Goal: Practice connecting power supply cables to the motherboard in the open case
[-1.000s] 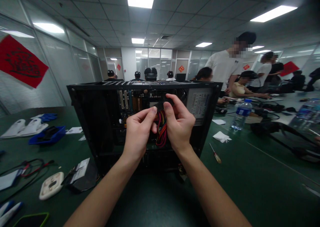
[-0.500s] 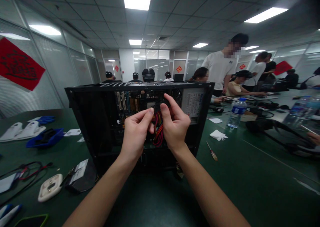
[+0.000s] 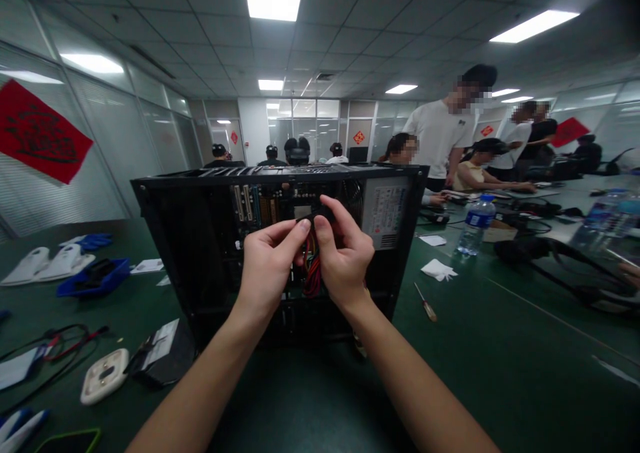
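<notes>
An open black computer case (image 3: 407, 266) stands on the green table before me, its inside facing me. In front of it, my left hand (image 3: 265, 260) pinches the upper part of a bundle of power cables (image 3: 313, 276) with thumb and fingertips. My right hand (image 3: 347, 253) grips the same bundle from the other side, thumb close to the left thumb. The red, yellow and black wires hang in a loop between the palms. What sits right between the fingertips is mostly hidden. Behind are the motherboard (image 3: 267, 206) and the power supply (image 3: 385, 213).
On the right lie a screwdriver (image 3: 427, 306) and a crumpled tissue (image 3: 439, 270), with a water bottle (image 3: 477, 223) farther back. To the left are a blue tray (image 3: 93, 280), a black box (image 3: 165, 356) and a whitish case (image 3: 105, 376). Other people work beyond.
Both hands have shifted slightly left and drawn closer together at the thumbs. The wire loop has moved a little down and left with them. The view has shifted slightly.
</notes>
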`<state>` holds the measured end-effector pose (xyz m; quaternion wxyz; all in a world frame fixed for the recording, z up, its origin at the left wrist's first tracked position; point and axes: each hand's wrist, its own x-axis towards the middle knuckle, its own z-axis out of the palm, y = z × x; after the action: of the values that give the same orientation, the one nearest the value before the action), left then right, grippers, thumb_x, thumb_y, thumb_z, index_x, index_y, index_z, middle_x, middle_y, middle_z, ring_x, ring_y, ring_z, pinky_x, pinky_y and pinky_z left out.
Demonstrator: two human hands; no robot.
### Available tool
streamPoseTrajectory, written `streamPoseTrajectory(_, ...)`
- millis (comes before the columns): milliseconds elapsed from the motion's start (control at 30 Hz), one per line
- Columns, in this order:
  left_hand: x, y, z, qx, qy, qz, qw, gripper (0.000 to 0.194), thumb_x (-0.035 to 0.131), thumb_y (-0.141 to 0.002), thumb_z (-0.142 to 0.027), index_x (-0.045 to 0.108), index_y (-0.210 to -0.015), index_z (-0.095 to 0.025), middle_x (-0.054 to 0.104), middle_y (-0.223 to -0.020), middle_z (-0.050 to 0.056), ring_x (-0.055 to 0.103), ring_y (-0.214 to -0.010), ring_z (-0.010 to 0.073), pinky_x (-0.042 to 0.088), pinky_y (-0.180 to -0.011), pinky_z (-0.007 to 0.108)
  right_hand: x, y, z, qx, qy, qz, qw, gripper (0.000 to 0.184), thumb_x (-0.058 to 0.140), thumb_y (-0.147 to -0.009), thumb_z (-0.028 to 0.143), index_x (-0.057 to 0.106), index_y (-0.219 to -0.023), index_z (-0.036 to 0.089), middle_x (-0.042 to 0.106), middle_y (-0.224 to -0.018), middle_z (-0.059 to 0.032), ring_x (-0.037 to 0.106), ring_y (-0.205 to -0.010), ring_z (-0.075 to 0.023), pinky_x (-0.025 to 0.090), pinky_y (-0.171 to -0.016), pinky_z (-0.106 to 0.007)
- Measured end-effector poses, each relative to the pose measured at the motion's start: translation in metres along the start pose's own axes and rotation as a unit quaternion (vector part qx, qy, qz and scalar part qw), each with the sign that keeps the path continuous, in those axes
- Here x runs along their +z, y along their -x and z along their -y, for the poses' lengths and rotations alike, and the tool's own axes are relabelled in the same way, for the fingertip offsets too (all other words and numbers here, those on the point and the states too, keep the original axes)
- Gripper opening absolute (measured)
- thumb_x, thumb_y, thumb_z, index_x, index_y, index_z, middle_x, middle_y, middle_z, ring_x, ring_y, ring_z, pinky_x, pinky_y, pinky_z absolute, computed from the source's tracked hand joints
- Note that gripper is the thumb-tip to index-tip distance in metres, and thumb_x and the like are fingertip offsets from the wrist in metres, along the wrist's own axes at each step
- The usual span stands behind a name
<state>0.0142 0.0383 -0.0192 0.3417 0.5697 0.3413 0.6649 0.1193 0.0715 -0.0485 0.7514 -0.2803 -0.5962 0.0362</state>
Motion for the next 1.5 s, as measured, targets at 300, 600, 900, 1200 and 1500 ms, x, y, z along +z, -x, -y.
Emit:
streamPoseTrajectory(300, -0.011, -0.005, -0.011, 0.059, -0.02, -0.094, 0.994, 0.032, 0.083, -0.069, -0.043, 0.079, -0.083, -0.015, 0.075, -0.079, 0.006, 0.067, -0.073, 0.019, 0.052, -0.063, 0.025, -0.014, -0.024, 0.012, 0.074, -0.107, 0.16, 0.979, 0.033, 0.066, -0.088, 0.048, 0.068, -0.099, 0.017, 0.063, -0.075, -0.0003, 0.056, -0.062, -0.0112, 0.046, -0.054, -0.022)
streamPoseTrajectory(600, -0.003, 0.007, -0.025, 0.069, -0.1, -0.005, 0.993, 0.022, 0.078, -0.076, -0.037, 0.077, -0.084, -0.016, 0.073, -0.079, 0.005, 0.067, -0.079, 0.0219, 0.051, -0.063, 0.024, -0.032, -0.037, 0.028, 0.062, -0.089, 0.215, 0.97, 0.034, 0.063, -0.091, 0.045, 0.069, -0.079, 0.014, 0.062, -0.07, -0.0009, 0.056, -0.065, -0.0133, 0.044, -0.055, -0.023)
streamPoseTrajectory(900, -0.007, 0.01, -0.033, 0.052, -0.157, 0.046, 0.985, 0.027, 0.077, -0.071, -0.024, 0.077, -0.097, -0.018, 0.075, -0.085, 0.004, 0.066, -0.079, 0.0228, 0.052, -0.065, 0.025, -0.029, -0.037, 0.02, 0.013, -0.027, 0.213, 0.977, 0.043, 0.051, -0.098, 0.05, 0.063, -0.074, 0.016, 0.057, -0.065, 0.0004, 0.051, -0.062, -0.0119, 0.041, -0.057, -0.023)
streamPoseTrajectory(1200, -0.027, -0.022, -0.002, 0.041, -0.143, 0.096, 0.984, 0.024, 0.07, -0.082, -0.039, 0.077, -0.08, -0.016, 0.069, -0.075, 0.004, 0.062, -0.071, 0.0163, 0.049, -0.068, 0.024, -0.003, -0.013, -0.027, -0.119, 0.031, 0.022, 0.992, 0.036, 0.047, -0.1, 0.042, 0.056, -0.073, 0.02, 0.057, -0.069, -0.0023, 0.054, -0.065, -0.0155, 0.043, -0.066, -0.03)
streamPoseTrajectory(1500, -0.05, -0.054, 0.05, -0.045, -0.283, 0.211, 0.935, 0.032, 0.063, -0.082, -0.041, 0.069, -0.063, -0.017, 0.061, -0.061, 0.001, 0.049, -0.058, 0.0137, 0.034, -0.056, 0.023, 0.01, -0.007, -0.074, 0.019, 0.127, 0.194, 0.972, 0.04, 0.052, -0.098, 0.04, 0.053, -0.064, 0.018, 0.056, -0.061, -0.0003, 0.051, -0.057, -0.0129, 0.032, -0.058, -0.027)
